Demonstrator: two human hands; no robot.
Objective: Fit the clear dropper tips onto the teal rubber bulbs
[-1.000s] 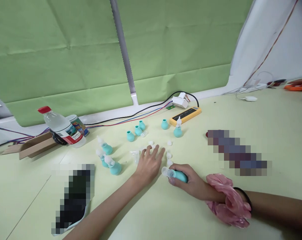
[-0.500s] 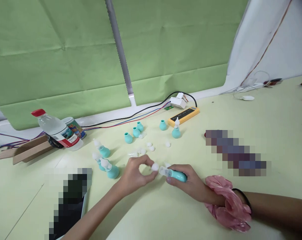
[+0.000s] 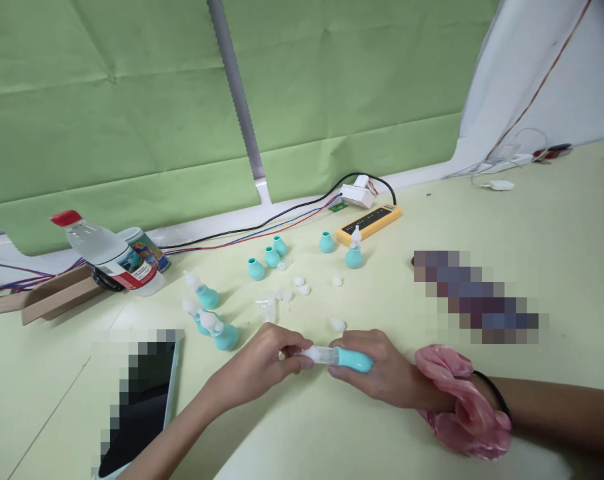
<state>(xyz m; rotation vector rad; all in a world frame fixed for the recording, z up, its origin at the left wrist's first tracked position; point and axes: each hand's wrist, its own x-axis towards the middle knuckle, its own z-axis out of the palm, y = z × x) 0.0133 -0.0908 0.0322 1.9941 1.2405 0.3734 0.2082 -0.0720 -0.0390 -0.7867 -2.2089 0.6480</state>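
In my right hand [image 3: 382, 370] lies a teal squeeze bulb [image 3: 356, 360], tilted sideways, with a clear tube [image 3: 328, 355] in its neck pointing left. My left hand [image 3: 272, 360] pinches a white nozzle tip [image 3: 308, 353] against the tube's free end; fingers partly cover it, so how far it is seated cannot be seen. Just beyond the hands rests a loose white tip [image 3: 338, 325]. Clear tube pieces [image 3: 267, 308] and several small white tips [image 3: 302, 287] lie farther back. At left, bulbs fitted with white tips [image 3: 225, 335] stand or lean together.
Bare teal bulbs [image 3: 256, 269] stand farther back, near a yellow power strip [image 3: 369, 225] and one tipped bulb [image 3: 354, 257]. A water bottle [image 3: 117, 257] leans over a cardboard box [image 3: 62, 293] at left. A phone [image 3: 147, 407] lies near my left forearm; a blurred item [image 3: 475, 297] lies right.
My left hand has brought the white tip right to the tube, closing the gap between them. The loose tip behind my right hand now shows more fully. The view has shifted slightly.
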